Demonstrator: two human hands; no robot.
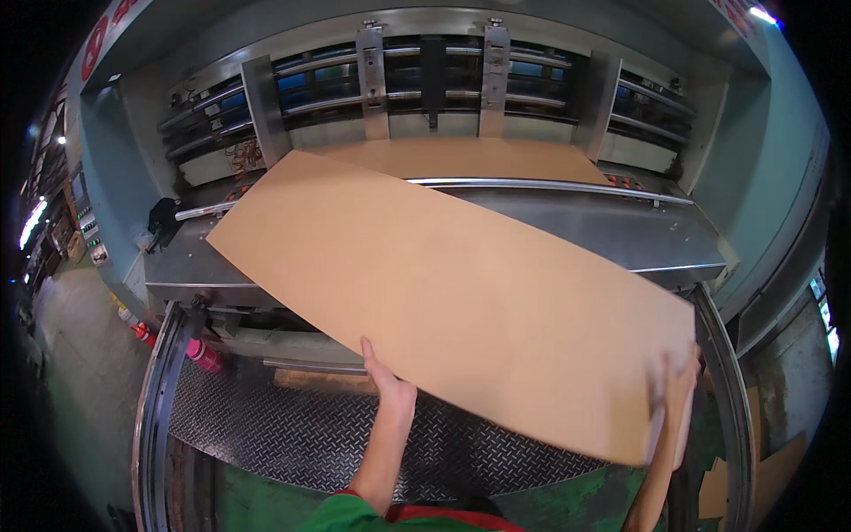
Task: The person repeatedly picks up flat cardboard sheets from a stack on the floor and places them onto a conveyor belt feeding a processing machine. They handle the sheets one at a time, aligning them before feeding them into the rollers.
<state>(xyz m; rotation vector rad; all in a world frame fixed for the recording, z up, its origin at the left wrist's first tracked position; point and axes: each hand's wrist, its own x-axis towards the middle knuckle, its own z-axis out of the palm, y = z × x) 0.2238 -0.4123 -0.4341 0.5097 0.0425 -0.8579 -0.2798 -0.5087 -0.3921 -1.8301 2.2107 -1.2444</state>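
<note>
A large plain brown cardboard sheet (443, 293) is held aslant in front of a machine, its far left corner up over the metal feed table (656, 244). My left hand (388, 379) grips its near edge, thumb showing and the other fingers hidden beneath. At the right end of the sheet, my right hand (681, 381) grasps the short edge, somewhat blurred by motion. Behind it, another cardboard sheet (479, 160) lies flat in the machine, beyond a shiny metal bar (550, 184).
Upright metal brackets (372, 84) and rollers stand at the back of the machine. Metal rails (155, 417) run along both sides. Underfoot is a diamond-patterned metal plate (292, 434). A pink bottle (204, 355) stands by the left rail, and cardboard pieces (771, 483) lie at lower right.
</note>
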